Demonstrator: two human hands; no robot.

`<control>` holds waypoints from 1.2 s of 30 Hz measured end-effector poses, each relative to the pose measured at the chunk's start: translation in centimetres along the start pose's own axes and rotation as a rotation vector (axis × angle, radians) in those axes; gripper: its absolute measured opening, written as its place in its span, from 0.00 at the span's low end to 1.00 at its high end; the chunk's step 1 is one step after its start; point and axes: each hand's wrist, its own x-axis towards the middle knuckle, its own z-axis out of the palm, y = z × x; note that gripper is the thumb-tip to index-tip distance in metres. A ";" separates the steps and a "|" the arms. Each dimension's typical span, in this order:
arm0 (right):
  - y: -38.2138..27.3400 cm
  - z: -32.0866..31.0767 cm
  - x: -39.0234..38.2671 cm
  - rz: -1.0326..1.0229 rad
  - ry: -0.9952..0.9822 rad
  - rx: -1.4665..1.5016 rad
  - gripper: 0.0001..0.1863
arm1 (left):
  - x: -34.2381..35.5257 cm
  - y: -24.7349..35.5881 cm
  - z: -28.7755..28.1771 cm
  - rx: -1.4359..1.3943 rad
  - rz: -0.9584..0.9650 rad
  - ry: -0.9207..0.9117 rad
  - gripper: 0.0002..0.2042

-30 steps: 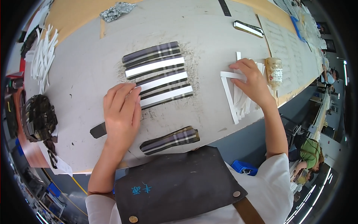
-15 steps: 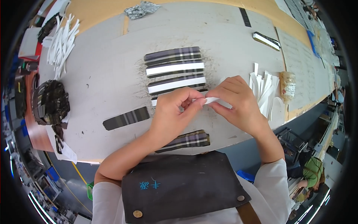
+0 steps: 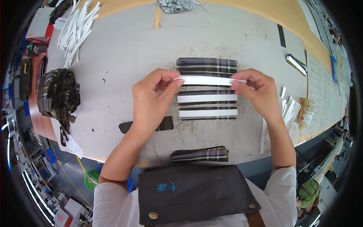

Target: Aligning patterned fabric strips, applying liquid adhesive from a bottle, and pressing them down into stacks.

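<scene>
A white strip (image 3: 206, 80) is stretched level between my two hands, over the second row of plaid fabric pieces. My left hand (image 3: 155, 94) pinches its left end between thumb and fingers. My right hand (image 3: 259, 89) pinches the other end the same way. I cannot tell whether the strip touches the fabric below, which it partly hides. Beyond it lies a plaid fabric piece (image 3: 207, 65) with no white strip showing on it. Nearer me, two more plaid pieces each carry a white strip (image 3: 207, 98) along their length.
A dark fabric piece (image 3: 165, 123) lies partly behind my left forearm. Folded plaid pieces (image 3: 200, 154) sit near the table's front edge. White strips lie in piles at far left (image 3: 77, 30) and right (image 3: 289, 113), beside a bottle (image 3: 306, 112). A plaid bundle (image 3: 58, 94) stands left.
My hands have moved apart and away from me, drawing the white strip out straight between them. The whole view has shifted, and the rows of plaid pieces now show more fully.
</scene>
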 end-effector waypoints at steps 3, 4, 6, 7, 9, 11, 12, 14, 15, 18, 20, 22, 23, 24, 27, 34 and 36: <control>0.3 0.1 1.3 -0.013 0.059 -0.079 0.04 | 1.5 0.1 -0.2 0.094 0.092 0.050 0.05; 0.4 0.0 1.7 -0.030 0.086 -0.054 0.04 | 1.9 0.0 -0.1 0.096 0.089 0.053 0.05; 0.3 0.1 2.2 -0.018 0.134 -0.038 0.04 | 2.6 -0.3 0.2 0.082 0.143 0.082 0.07; 0.4 0.1 2.4 -0.017 0.131 -0.037 0.04 | 2.7 -0.2 0.3 0.084 0.140 0.084 0.07; 0.9 0.1 2.8 0.016 0.181 -0.050 0.04 | 3.0 -0.1 0.8 0.158 0.117 0.108 0.09; 1.1 0.1 3.0 0.027 0.187 -0.075 0.04 | 3.1 -0.2 1.0 0.188 0.106 0.100 0.10; 1.2 0.1 3.0 0.035 0.196 -0.102 0.04 | 3.2 -0.2 1.1 0.216 0.099 0.093 0.11; 1.6 0.1 3.1 0.016 0.204 -0.096 0.04 | 3.2 -0.3 1.4 0.230 0.093 0.094 0.11; 1.7 0.1 3.1 -0.004 0.214 -0.091 0.04 | 3.3 -0.3 1.5 0.241 0.089 0.095 0.12; 1.8 0.1 3.1 -0.010 0.222 -0.123 0.04 | 3.5 -0.2 1.5 0.276 0.110 0.091 0.12; 2.0 0.0 3.1 -0.013 0.220 -0.137 0.04 | 3.6 -0.2 1.5 0.278 0.100 0.088 0.13; 2.1 0.0 3.1 -0.016 0.219 -0.151 0.04 | 3.6 -0.2 1.5 0.279 0.090 0.084 0.13; 2.1 0.0 3.1 -0.015 0.225 -0.169 0.05 | 3.7 -0.2 1.5 0.278 0.095 0.084 0.13; 2.2 -0.1 3.1 -0.014 0.232 -0.187 0.05 | 3.7 -0.2 1.5 0.277 0.100 0.084 0.14; 2.3 -0.3 3.0 -0.016 0.256 0.004 0.07 | 3.8 -0.5 1.6 0.295 0.136 0.101 0.14; 2.3 -0.6 3.0 -0.017 0.284 -0.141 0.09 | 3.9 -0.2 1.4 0.356 0.074 0.094 0.14; 2.0 -0.4 3.0 -0.007 0.295 -0.122 0.09 | 3.8 -0.1 1.3 0.347 0.077 0.088 0.14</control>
